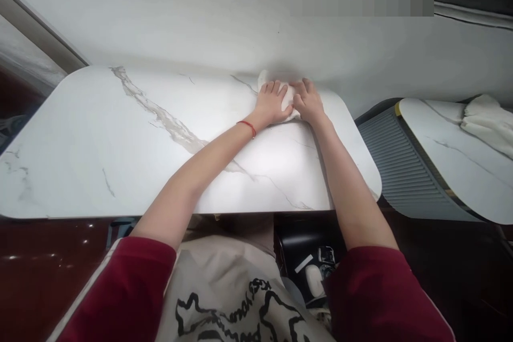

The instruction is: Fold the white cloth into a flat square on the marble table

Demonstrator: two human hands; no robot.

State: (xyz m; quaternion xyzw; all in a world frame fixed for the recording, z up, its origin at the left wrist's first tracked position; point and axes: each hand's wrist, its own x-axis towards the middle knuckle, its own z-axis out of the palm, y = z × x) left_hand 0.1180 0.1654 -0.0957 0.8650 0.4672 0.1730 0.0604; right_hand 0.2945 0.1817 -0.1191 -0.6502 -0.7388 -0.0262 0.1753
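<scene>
A crumpled white cloth (pixel 287 98) lies on the white marble-patterned tabletop (pixel 192 101), close to its far edge. My left hand (pixel 273 103) rests on the cloth's left part, palm down, with the fingers spread. At the cloth's right side, my right hand (pixel 309 101) has its fingers curled over the fabric and its thumb turned toward my left hand. Both hands partly cover the cloth. A thin red bracelet (pixel 249 127) circles my left wrist.
A pale wall (pixel 180 16) stands right behind the tabletop. To the right is a second marble-patterned top on a ribbed grey-blue cabinet (pixel 409 165), with a cream cloth (pixel 489 122) on it. Below the front edge, a black surface (pixel 294 240) carries a white rounded object (pixel 314 280).
</scene>
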